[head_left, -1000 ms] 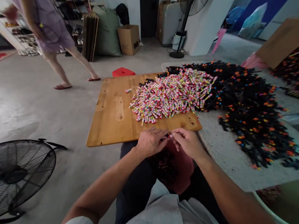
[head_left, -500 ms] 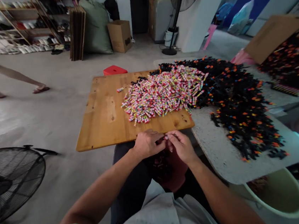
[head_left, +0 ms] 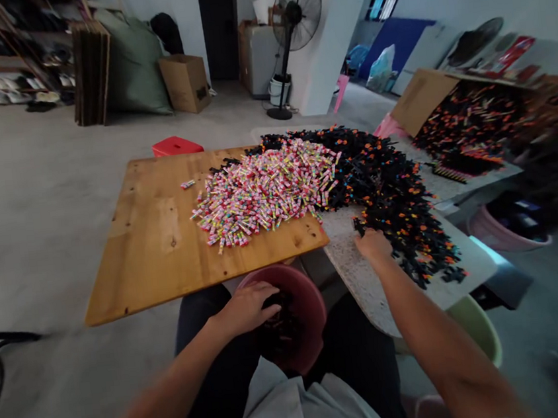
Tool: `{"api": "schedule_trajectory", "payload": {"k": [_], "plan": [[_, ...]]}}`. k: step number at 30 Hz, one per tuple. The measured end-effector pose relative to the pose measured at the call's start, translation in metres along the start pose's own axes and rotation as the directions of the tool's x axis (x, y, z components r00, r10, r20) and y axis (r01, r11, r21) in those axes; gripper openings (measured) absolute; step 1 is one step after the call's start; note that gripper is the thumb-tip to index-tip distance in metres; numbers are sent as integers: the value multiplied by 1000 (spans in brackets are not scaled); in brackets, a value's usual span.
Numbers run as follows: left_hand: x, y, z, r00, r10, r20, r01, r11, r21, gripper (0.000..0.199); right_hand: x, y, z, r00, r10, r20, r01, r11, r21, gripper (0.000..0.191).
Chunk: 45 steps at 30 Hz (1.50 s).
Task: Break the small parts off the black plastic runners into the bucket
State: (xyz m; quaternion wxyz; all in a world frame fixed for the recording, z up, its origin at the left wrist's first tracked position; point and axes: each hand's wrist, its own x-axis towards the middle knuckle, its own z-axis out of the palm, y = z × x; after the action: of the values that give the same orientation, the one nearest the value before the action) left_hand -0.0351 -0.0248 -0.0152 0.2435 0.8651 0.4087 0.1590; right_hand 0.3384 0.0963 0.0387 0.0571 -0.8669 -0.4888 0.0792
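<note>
My left hand (head_left: pixel 252 306) hovers over the rim of a red bucket (head_left: pixel 313 298) between my knees. Its thumb and fingers are apart, with nothing visible between them. Dark pieces lie inside the bucket. My right hand (head_left: pixel 375 245) is at the near left edge of a pile of small black plastic pieces with orange, yellow and blue tips (head_left: pixel 385 178). Its fingers are bent down around a black plastic piece (head_left: pixel 359 226), and the fingertips are partly hidden. Many small tubes with pink, white and yellow wrapping (head_left: pixel 267 190) are heaped on the wooden board (head_left: pixel 148 249).
Right of the board, a grey slab table (head_left: pixel 353 254) carries the black pile. A cardboard box (head_left: pixel 427 97) full of similar pieces lies tipped behind it. A pale green tub (head_left: pixel 478 331) stands below. A red stool (head_left: pixel 177 145) and a standing fan (head_left: pixel 290 35) are farther back.
My hands, together at the board's front edge before, have separated. The right moved to the black pile; the left dropped over the bucket. The view turned right, and the walking person left it.
</note>
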Motion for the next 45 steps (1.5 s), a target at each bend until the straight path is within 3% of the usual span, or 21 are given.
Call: {"api": "schedule_trajectory", "payload": {"k": [4,7,9,11,12,13,14,16,17,19,21,22,23,24,27,30,33,36,45], "plan": [[4,-1,-5,1000,8,-26,-8,1000,-15,32,16,6,9,997,29,69,-25,998,-54,43],[7,0,-8,990,52,-129,-57,998,-33,30,16,8,9,994,0,109,7,998,-64,36],[10,4,-12,964,96,-246,-106,994,-24,32,3,4,8,991,-74,111,80,996,-48,30],[16,9,-19,931,147,-335,-146,989,27,38,-22,-8,9,966,-240,95,239,971,28,26],[19,12,-23,917,175,-358,-161,985,69,42,-39,-17,9,929,-358,89,350,932,98,26],[22,14,-28,909,202,-365,-170,978,116,46,-58,-29,10,864,-492,104,468,863,189,24],[25,16,-32,906,224,-359,-174,971,165,50,-78,-41,10,769,-625,137,568,765,304,22],[28,16,-39,913,241,-330,-164,956,244,53,-113,-68,11,574,-801,170,652,573,497,15],[28,14,-42,922,227,-314,-144,953,268,49,-127,-81,12,493,-851,183,644,498,581,12],[24,7,-46,942,157,-296,-70,956,286,30,-142,-104,17,385,-897,215,567,414,712,10],[13,-4,-49,950,59,-306,28,962,271,18,-143,-125,27,318,-904,285,439,407,801,12],[5,-10,-49,947,8,-320,79,963,257,17,-140,-136,34,305,-898,316,387,421,821,15],[-3,-17,-49,939,-43,-342,131,962,239,17,-136,-148,41,314,-889,334,364,438,822,19],[-12,-23,-49,923,-93,-374,185,958,218,17,-133,-161,49,353,-874,334,389,462,797,24],[-39,-38,-48,839,-244,-487,334,936,107,18,-134,-205,68,521,-823,225,585,537,609,29],[-58,-46,-50,758,-347,-552,401,916,-25,18,-151,-248,78,580,-801,148,694,581,425,27],[-70,-48,-54,726,-386,-569,448,893,-35,16,-170,-275,82,654,-741,152,713,671,205,35],[-75,-46,-57,743,-358,-566,465,884,51,14,-178,-280,84,702,-683,201,683,726,80,33],[-65,-34,-48,796,-288,-532,371,927,53,20,-161,-240,81,710,-674,202,670,735,99,34]]}}
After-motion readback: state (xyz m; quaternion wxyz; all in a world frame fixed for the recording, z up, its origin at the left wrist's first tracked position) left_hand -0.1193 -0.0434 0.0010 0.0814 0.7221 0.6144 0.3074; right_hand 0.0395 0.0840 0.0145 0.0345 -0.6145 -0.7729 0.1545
